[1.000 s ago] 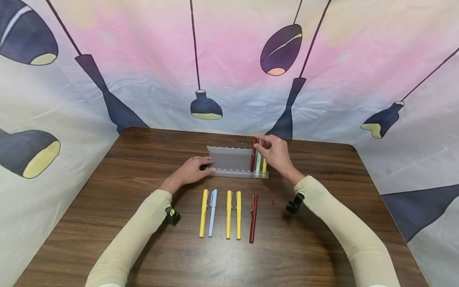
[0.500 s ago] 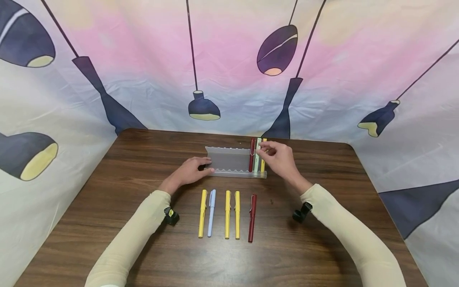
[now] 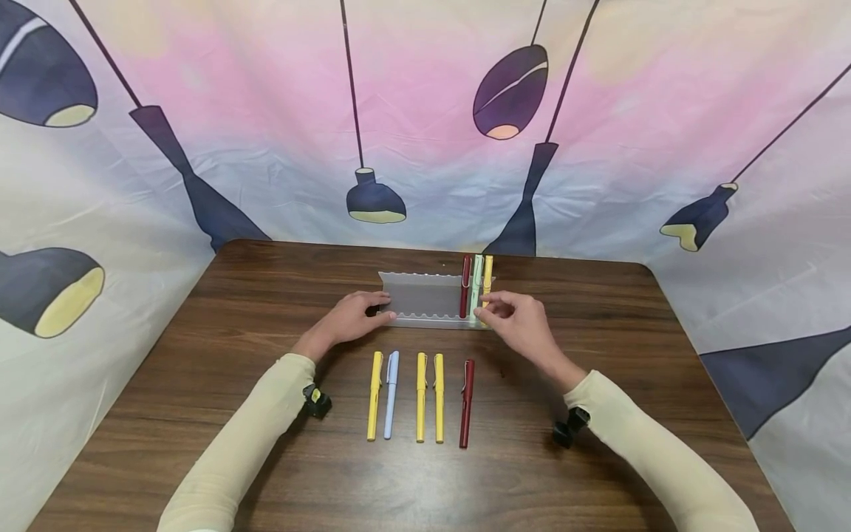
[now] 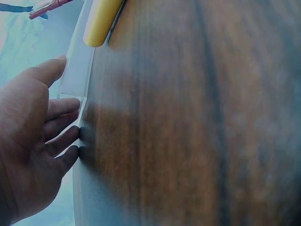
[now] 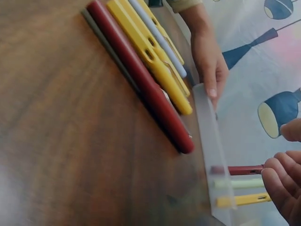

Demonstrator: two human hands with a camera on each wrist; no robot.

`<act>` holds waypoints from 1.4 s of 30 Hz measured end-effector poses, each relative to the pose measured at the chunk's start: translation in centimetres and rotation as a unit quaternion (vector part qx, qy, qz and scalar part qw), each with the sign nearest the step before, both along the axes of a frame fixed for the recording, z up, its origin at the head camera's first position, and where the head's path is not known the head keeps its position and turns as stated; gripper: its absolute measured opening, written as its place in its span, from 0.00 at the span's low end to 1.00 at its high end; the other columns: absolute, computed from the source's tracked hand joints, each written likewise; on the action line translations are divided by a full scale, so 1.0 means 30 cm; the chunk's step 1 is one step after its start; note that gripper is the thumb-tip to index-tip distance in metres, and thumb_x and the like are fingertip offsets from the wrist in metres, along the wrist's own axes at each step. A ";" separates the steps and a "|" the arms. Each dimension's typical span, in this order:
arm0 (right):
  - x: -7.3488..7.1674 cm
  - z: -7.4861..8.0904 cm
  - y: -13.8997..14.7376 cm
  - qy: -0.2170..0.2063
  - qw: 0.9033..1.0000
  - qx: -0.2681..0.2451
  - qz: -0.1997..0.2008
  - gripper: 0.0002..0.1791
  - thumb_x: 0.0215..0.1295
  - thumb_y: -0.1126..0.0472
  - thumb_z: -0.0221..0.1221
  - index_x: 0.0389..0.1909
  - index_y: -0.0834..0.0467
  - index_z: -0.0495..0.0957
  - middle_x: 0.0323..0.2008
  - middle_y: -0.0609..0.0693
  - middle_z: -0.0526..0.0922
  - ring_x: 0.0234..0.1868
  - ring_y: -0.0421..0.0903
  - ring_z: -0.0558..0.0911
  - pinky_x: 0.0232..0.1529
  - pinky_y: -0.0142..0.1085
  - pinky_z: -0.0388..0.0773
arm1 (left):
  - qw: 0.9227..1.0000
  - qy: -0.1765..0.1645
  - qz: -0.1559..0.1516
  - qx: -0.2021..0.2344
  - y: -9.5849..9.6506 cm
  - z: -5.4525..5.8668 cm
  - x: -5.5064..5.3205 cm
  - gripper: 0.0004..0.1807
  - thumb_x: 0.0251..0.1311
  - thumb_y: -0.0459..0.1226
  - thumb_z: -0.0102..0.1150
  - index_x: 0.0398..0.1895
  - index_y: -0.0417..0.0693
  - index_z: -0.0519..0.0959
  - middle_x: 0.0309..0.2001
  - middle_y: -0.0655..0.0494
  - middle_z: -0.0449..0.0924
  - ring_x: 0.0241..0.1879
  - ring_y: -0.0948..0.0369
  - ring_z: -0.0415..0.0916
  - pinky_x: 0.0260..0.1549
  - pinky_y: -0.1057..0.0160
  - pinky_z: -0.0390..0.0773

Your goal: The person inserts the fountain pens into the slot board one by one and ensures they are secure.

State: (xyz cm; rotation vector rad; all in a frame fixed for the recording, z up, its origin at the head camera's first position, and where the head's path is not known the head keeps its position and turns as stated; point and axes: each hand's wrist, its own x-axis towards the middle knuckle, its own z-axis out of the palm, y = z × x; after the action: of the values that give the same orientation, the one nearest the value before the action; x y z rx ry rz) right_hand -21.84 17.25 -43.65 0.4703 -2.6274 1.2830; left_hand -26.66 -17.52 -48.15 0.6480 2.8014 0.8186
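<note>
Clear grooved rack (image 3: 422, 298) is set toward the far edge of the bench (image 3: 532, 473), near mid-width. Three pens are carried in it, all at the right end: red racked pen (image 3: 465, 287), pale green pen (image 3: 476, 277), yellow racked pen (image 3: 488, 270) outermost. In head view the yellow one's lower part is partly hidden by the right hand (image 3: 521, 321); in right wrist view all three lower ends are seen through the clear front lip.

Right hand: fingers loosely bent, thumb apart from them, nothing gripped; whether the pens are touched can't be told. Left hand (image 3: 352, 316): rested on the rack's left end, fingers relaxed; all four fingers are shown only in left wrist view.

Nearer the bench's front edge, five pens are laid in a row, left to right: left yellow pen (image 3: 375, 396), light blue pen (image 3: 391, 395), two middle yellow pens (image 3: 421, 397), loose red pen (image 3: 467, 403). Middle yellows are overlapped in right wrist view, separate in head view.

Lamp-print backdrop (image 3: 286, 111) is hung behind the far edge.
</note>
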 end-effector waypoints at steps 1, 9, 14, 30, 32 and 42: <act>0.008 -0.008 0.000 -0.003 1.000 0.003 -0.001 0.17 0.64 0.53 0.71 0.47 0.60 0.88 0.31 0.47 0.88 0.29 0.41 0.84 0.29 0.32 0.80 | 1.000 0.000 0.000 0.000 0.000 -0.001 -0.001 0.34 0.74 0.55 0.55 0.71 0.41 0.73 0.73 0.46 0.69 0.75 0.44 0.60 0.72 0.40 0.61; 0.077 -0.058 -0.006 -0.053 0.999 0.007 0.004 0.17 0.62 0.53 0.72 0.47 0.60 0.89 0.31 0.46 0.88 0.29 0.40 0.84 0.30 0.33 0.82 | 1.000 -0.002 0.002 0.003 -0.001 0.000 0.000 0.34 0.73 0.56 0.55 0.71 0.41 0.73 0.73 0.46 0.69 0.75 0.44 0.61 0.72 0.40 0.61; 0.120 -0.078 -0.016 -0.081 0.997 0.016 0.004 0.19 0.61 0.52 0.73 0.48 0.59 0.88 0.30 0.44 0.87 0.28 0.38 0.84 0.30 0.33 0.82 | 1.000 -0.002 0.000 0.003 -0.007 -0.004 -0.006 0.35 0.73 0.56 0.55 0.72 0.42 0.73 0.73 0.45 0.69 0.75 0.43 0.61 0.72 0.40 0.61; 0.203 -0.143 -0.047 -0.117 0.991 0.063 0.010 0.23 0.57 0.48 0.75 0.49 0.58 0.87 0.23 0.36 0.83 0.24 0.34 0.80 0.28 0.31 0.77 | 1.000 0.001 -0.001 0.003 0.000 0.005 -0.002 0.34 0.73 0.55 0.55 0.71 0.40 0.73 0.72 0.45 0.70 0.74 0.44 0.61 0.72 0.41 0.62; 0.205 -0.148 -0.050 -0.116 0.990 0.072 0.013 0.24 0.57 0.47 0.75 0.49 0.58 0.87 0.22 0.35 0.82 0.23 0.35 0.78 0.27 0.31 0.75 | 1.000 0.000 -0.001 0.004 0.001 0.006 -0.001 0.34 0.73 0.55 0.55 0.71 0.40 0.73 0.72 0.45 0.70 0.75 0.44 0.61 0.72 0.40 0.61; 0.200 -0.166 -0.060 -0.114 0.989 0.095 0.021 0.25 0.58 0.48 0.75 0.50 0.60 0.86 0.17 0.34 0.79 0.19 0.34 0.76 0.26 0.31 0.72 | 1.000 0.004 -0.002 0.005 0.001 0.008 0.001 0.34 0.73 0.55 0.56 0.71 0.40 0.73 0.72 0.45 0.70 0.74 0.43 0.61 0.72 0.40 0.61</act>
State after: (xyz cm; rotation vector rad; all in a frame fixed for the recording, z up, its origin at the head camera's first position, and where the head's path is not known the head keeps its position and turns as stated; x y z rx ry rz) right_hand -15.84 15.44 -48.62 0.4310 -2.9637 1.1646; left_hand -26.64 -17.49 -47.90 0.6595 2.8027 0.8331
